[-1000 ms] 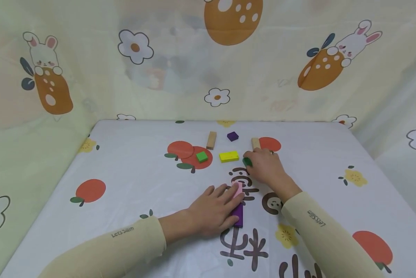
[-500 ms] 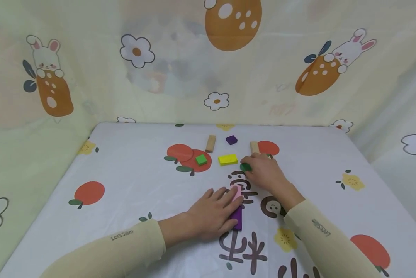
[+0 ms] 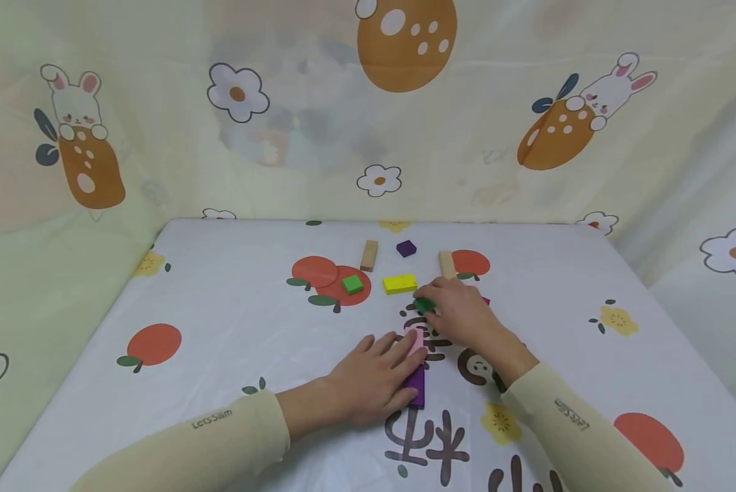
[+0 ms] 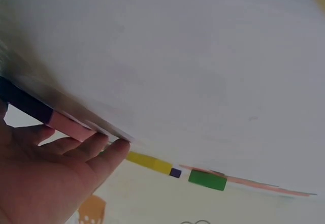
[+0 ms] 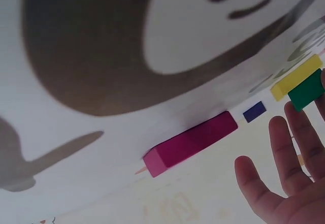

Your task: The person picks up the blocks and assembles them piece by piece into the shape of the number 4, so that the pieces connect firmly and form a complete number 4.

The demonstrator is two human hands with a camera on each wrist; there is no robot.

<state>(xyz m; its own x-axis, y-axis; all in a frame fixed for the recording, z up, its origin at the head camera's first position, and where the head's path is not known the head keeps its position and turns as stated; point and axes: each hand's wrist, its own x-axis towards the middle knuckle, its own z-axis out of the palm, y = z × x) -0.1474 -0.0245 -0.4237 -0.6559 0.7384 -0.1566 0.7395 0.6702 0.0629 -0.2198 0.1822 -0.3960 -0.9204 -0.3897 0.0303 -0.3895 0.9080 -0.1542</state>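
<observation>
Dark green block pinched in right hand; left hand on the pink and purple

Dark green block [image 3: 424,305]: near mid-table, just nearer the person than the yellow block [image 3: 400,284]. Right hand [image 3: 460,311] pinches it with thumb and finger; other fingers spread apart. Cannot tell whether the block touches the cloth.

Left hand [image 3: 368,386]: fingers extended and slightly apart, tips resting on a pink block [image 3: 414,336], thumb against a purple block [image 3: 417,393]. Those two lie end to end, in line.

By the right hand, a magenta block [image 5: 192,141] (mostly hidden from the head view). Beyond the yellow: a dark purple piece [image 3: 406,248], between one plain wooden block [image 3: 369,255] and another wooden block [image 3: 446,264]. Light green block [image 3: 352,284] sits left of the yellow, on a printed red fruit.

Under it all, a white tablecloth [image 3: 232,273]; behind, a cream curtain [image 3: 312,184] with rabbits and flowers. Pale sleeves [image 3: 220,430] on both arms.
</observation>
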